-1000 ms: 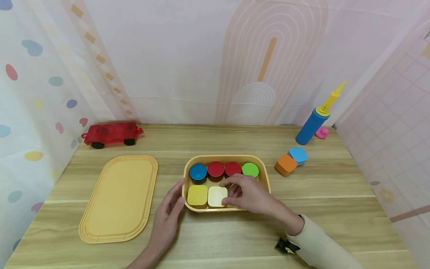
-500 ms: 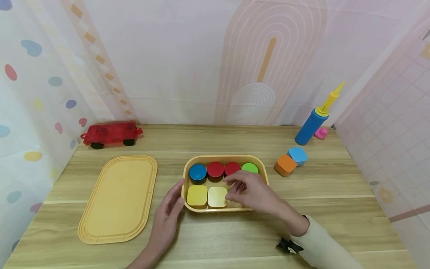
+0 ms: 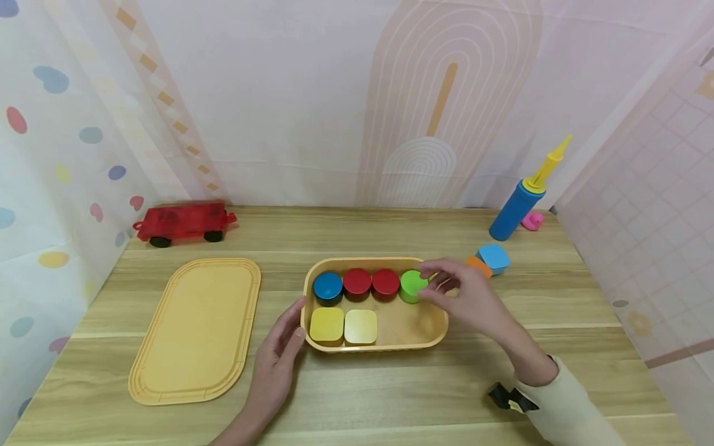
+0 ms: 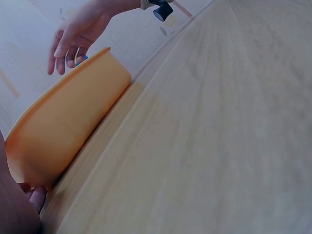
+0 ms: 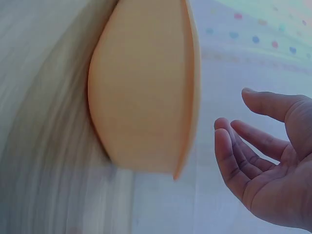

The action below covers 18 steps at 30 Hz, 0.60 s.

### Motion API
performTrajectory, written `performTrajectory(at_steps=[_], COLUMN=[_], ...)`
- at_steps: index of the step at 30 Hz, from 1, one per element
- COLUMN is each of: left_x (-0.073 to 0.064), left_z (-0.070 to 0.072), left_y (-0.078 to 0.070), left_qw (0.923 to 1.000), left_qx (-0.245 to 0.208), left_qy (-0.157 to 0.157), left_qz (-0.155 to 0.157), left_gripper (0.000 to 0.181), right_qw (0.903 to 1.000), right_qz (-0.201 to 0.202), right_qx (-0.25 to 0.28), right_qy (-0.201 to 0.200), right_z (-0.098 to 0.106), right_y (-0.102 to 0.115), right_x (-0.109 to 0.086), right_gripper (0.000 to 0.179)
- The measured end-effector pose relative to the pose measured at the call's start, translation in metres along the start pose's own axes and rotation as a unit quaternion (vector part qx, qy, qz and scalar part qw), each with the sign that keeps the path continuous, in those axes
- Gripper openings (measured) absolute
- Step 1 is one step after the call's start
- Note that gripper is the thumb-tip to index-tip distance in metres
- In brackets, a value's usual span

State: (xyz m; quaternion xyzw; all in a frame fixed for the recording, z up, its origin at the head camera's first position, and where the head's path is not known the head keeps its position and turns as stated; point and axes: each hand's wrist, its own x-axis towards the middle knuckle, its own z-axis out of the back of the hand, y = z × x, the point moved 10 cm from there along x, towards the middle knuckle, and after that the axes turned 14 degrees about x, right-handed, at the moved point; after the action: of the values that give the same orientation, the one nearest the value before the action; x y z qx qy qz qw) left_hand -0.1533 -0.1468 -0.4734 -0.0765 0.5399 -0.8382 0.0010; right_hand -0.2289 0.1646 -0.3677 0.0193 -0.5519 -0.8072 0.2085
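Observation:
A yellow-orange plastic box (image 3: 376,349) stands on the table with several blocks inside. Its back row has a blue round block (image 3: 328,287), two red round blocks (image 3: 357,283) and a green round block (image 3: 413,285). In front sit a yellow square block (image 3: 327,325) and a cream square block (image 3: 361,326), side by side. My left hand (image 3: 277,359) touches the box's left end, fingers and thumb apart; the left wrist view shows fingertips low against the wall. My right hand (image 3: 471,297) hovers over the box's right end, loosely bent fingers holding nothing in the right wrist view (image 5: 273,161).
A flat yellow-orange lid (image 3: 195,331) lies left of the box. Right of it are an orange block (image 3: 480,266), partly hidden by my hand, and a light blue block (image 3: 494,258). Behind stand a blue and yellow pump (image 3: 515,207), a pink duck (image 3: 533,220) and a red toy car (image 3: 186,222).
My right hand has let go of the cream block and moved right and back to the box's right end, above the green block. The left hand stays at the left end.

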Motion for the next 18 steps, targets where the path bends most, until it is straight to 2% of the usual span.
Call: performTrajectory(at_steps=[11, 18], left_x=[0.000, 0.000], left_z=[-0.001, 0.000], left_y=[0.000, 0.000], left_qw=[1.0000, 1.0000], left_qx=[0.002, 0.002], left_qy=[0.005, 0.003], left_qz=[0.005, 0.004], left_gripper=[0.046, 0.046], right_qw=[0.9977, 0.9955], right_qz=[-0.013, 0.022], right_qx=[-0.043, -0.057], right_qy=[-0.050, -0.073], right_z=[0.045, 0.074], right_y=[-0.009, -0.018], right_x=[-0.016, -0.015], right_gripper=[0.040, 0.039])
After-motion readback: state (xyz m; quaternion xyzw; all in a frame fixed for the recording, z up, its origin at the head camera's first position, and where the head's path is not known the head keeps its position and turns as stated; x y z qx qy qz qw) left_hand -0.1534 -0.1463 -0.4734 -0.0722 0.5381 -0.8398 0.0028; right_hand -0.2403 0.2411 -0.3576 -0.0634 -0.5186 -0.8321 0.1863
